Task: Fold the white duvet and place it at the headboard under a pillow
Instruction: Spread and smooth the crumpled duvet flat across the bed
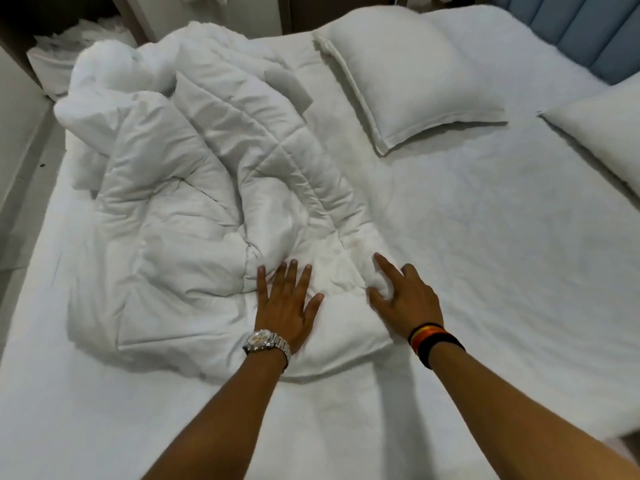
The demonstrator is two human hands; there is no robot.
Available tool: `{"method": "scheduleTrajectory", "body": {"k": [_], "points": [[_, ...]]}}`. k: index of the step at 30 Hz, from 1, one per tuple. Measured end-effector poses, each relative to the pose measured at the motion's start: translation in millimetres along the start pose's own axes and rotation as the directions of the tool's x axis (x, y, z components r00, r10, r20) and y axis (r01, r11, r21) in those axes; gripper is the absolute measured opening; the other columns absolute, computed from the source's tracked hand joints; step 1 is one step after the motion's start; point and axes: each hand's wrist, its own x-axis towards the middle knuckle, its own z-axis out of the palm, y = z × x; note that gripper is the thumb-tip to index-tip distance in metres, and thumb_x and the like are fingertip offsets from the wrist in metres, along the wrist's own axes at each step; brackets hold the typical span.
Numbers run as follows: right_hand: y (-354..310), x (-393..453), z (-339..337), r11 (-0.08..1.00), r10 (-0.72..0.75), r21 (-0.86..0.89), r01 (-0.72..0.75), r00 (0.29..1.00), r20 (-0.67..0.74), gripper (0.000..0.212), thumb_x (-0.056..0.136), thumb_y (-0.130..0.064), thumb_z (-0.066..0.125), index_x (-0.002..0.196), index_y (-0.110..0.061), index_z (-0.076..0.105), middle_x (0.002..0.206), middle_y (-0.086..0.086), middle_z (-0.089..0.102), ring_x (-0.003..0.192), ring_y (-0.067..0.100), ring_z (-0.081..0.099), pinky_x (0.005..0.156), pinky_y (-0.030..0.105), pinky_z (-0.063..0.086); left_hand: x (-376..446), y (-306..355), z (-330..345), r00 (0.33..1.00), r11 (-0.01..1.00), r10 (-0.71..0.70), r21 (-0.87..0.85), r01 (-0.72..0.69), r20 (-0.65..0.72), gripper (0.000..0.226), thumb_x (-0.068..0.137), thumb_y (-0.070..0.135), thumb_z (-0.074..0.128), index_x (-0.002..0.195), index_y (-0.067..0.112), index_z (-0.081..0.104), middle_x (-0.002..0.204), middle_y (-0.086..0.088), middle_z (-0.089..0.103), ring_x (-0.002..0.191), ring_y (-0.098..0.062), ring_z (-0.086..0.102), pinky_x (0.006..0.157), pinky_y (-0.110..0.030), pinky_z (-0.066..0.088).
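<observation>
The white duvet [207, 188] lies crumpled in a heap on the bed [485, 254], toward its left side and reaching to the far left corner. The left hand [285, 306] rests flat on the duvet's near edge, grip spread wide, holding nothing. The right hand [403, 299], just beside it, has its grip pinching a fold of the duvet's near right corner. One pillow [415, 77] lies near the blue headboard [581, 26]; a second pillow [602, 140] lies at the right edge.
</observation>
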Motion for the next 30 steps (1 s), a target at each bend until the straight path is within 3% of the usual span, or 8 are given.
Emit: {"method": "scheduleTrajectory", "body": {"k": [6, 10, 17, 21, 24, 26, 28, 30], "points": [[42.1, -134.5, -10.8, 0.997, 0.065, 0.050, -0.063, 0.997, -0.037, 0.071, 0.095, -0.052, 0.056, 0.157, -0.056, 0.022, 0.105, -0.003, 0.044, 0.074, 0.023, 0.054, 0.069, 0.033, 0.045, -78.9, 60.0, 3.4, 0.988, 0.983, 0.110, -0.159, -0.092, 0.109, 0.085, 0.092, 0.073, -0.009, 0.165, 0.033, 0.011, 0.173, 0.000, 0.007, 0.159, -0.026, -0.001, 0.125, -0.052, -0.006], [85.0, -215.3, -8.3, 0.992, 0.095, 0.085, -0.096, 0.995, 0.011, 0.077, 0.093, -0.049, 0.057, 0.155, -0.061, 0.013, 0.105, -0.002, 0.050, 0.082, 0.022, 0.060, 0.078, 0.036, 0.055, -143.1, 105.6, 12.0, 0.966, 0.981, 0.156, -0.147, -0.127, 0.206, 0.087, 0.086, 0.075, -0.016, 0.163, 0.039, -0.004, 0.173, 0.004, -0.004, 0.159, -0.025, -0.005, 0.124, -0.050, -0.011], [187.0, -336.0, -11.6, 0.969, 0.190, 0.155, -0.192, 0.981, 0.027, 0.081, 0.087, -0.046, 0.068, 0.153, -0.062, 0.024, 0.113, 0.002, 0.063, 0.102, 0.027, 0.065, 0.086, 0.037, 0.055, -254.3, 205.3, 31.1, 0.928, 0.973, 0.201, -0.173, -0.152, 0.314, 0.086, 0.088, 0.077, -0.007, 0.164, 0.038, 0.001, 0.173, 0.001, 0.000, 0.159, -0.031, -0.002, 0.121, -0.055, -0.013], [232.2, -377.4, -4.0, 0.945, 0.294, 0.112, -0.306, 0.949, 0.113, 0.084, 0.085, -0.060, 0.065, 0.154, -0.062, 0.017, 0.127, 0.012, 0.062, 0.112, 0.035, 0.063, 0.093, 0.043, 0.054, -306.6, 240.3, 36.7, 0.912, 0.961, 0.243, -0.209, -0.180, 0.332, 0.082, 0.096, 0.077, 0.003, 0.165, 0.033, 0.005, 0.173, -0.003, 0.002, 0.159, -0.033, -0.003, 0.121, -0.056, -0.016], [221.7, -379.2, 7.7, 0.945, 0.328, -0.062, -0.322, 0.938, 0.113, 0.091, 0.085, -0.070, 0.054, 0.158, -0.053, 0.002, 0.144, 0.020, 0.045, 0.127, 0.041, 0.051, 0.105, 0.052, 0.046, -325.6, 217.5, 35.0, 0.950, 0.946, 0.234, -0.274, -0.174, 0.205, 0.075, 0.102, 0.069, 0.017, 0.165, 0.028, 0.012, 0.170, -0.004, 0.000, 0.159, -0.030, 0.003, 0.124, -0.049, -0.010], [189.4, -370.0, 15.4, 0.967, 0.225, -0.126, -0.222, 0.974, 0.006, 0.088, 0.090, -0.069, 0.054, 0.163, -0.041, 0.013, 0.165, 0.019, 0.024, 0.147, 0.039, 0.031, 0.117, 0.060, 0.029, -329.3, 174.3, 26.7, 0.991, 0.944, 0.135, -0.306, -0.124, 0.018, 0.073, 0.104, 0.064, 0.021, 0.165, 0.024, 0.015, 0.172, -0.006, 0.000, 0.159, -0.028, 0.003, 0.127, -0.048, -0.003], [142.6, -354.1, 25.8, 0.992, 0.046, -0.114, -0.053, 0.997, -0.065, 0.082, 0.093, -0.068, 0.048, 0.163, -0.036, 0.021, 0.171, 0.015, 0.013, 0.155, 0.034, 0.018, 0.121, 0.063, 0.018, -327.4, 115.1, 15.9, 0.990, 0.944, -0.050, -0.331, 0.002, -0.135, 0.074, 0.104, 0.059, 0.029, 0.165, 0.021, 0.011, 0.173, -0.007, 0.000, 0.159, -0.025, -0.003, 0.127, -0.048, -0.002], [80.9, -330.9, 39.4, 0.991, -0.108, -0.088, 0.103, 0.993, -0.049, 0.082, 0.092, -0.072, 0.040, 0.164, -0.037, 0.020, 0.172, 0.012, 0.007, 0.157, 0.031, 0.012, 0.123, 0.062, 0.012, -322.7, 45.6, 5.2, 0.929, 0.895, -0.309, -0.393, 0.211, -0.205, 0.082, 0.102, 0.060, 0.037, 0.165, 0.017, 0.007, 0.173, -0.009, -0.002, 0.159, -0.026, -0.005, 0.127, -0.050, -0.001]]}}
